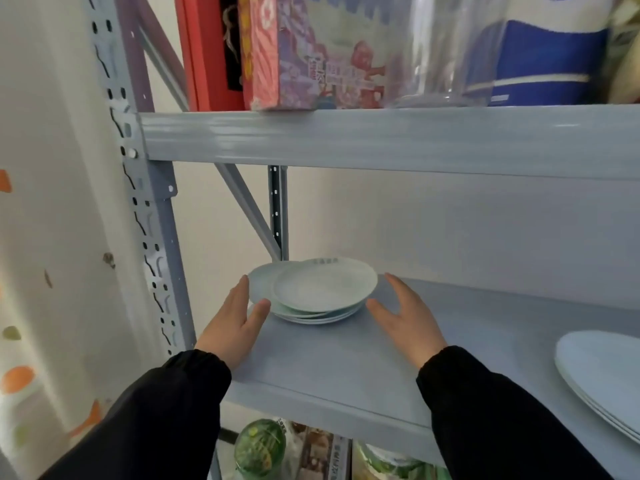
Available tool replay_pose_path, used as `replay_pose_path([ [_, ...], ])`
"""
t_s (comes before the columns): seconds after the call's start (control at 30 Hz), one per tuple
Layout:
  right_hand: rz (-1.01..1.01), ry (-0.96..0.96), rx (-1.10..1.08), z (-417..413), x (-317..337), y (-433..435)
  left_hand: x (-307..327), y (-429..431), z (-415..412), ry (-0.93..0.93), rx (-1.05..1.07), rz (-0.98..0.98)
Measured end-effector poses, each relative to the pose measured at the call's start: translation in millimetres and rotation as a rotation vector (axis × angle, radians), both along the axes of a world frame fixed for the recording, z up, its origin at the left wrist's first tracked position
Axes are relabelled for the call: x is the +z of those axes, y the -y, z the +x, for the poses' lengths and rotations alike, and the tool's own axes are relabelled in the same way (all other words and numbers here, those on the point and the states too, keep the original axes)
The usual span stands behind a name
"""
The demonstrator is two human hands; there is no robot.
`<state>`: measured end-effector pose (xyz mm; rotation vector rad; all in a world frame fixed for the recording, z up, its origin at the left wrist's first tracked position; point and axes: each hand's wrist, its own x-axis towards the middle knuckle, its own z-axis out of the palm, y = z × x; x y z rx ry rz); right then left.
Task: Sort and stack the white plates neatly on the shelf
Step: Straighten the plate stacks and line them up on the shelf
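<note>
A small stack of white plates (323,285) sits at the back left of the grey shelf board (363,358). The pile is uneven: the top plate lies shifted to the right of the ones under it. My left hand (235,323) is open at the stack's left side, fingertips and thumb at the rim of the lower plates. My right hand (407,318) is open just right of the stack, a small gap between its thumb and the plates. A second stack of larger white plates (602,372) lies at the right edge of the same shelf.
The grey upright post (152,237) and a diagonal brace (247,209) stand left of and behind the stack. The shelf above carries a colourful box (298,53) and a clear glass jar (446,50). Packaged goods (259,448) sit on the level below.
</note>
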<state>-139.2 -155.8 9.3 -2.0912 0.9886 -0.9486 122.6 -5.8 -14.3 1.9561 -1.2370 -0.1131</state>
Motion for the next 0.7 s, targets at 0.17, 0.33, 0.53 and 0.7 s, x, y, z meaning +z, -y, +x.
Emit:
replay_pose_path([
  [0.17,0.106,0.075,-0.068,22,-14,31,-9,29,13,-0.179,0.0,-0.033],
  [0.33,0.119,0.05,-0.09,34,-21,58,-13,42,30,-0.329,0.046,-0.113],
  [0.53,0.087,-0.048,-0.04,52,-24,75,-18,49,37,-0.344,0.048,-0.108],
  [0.7,0.032,-0.22,0.061,67,-28,76,-25,55,40,-0.161,-0.016,0.052],
])
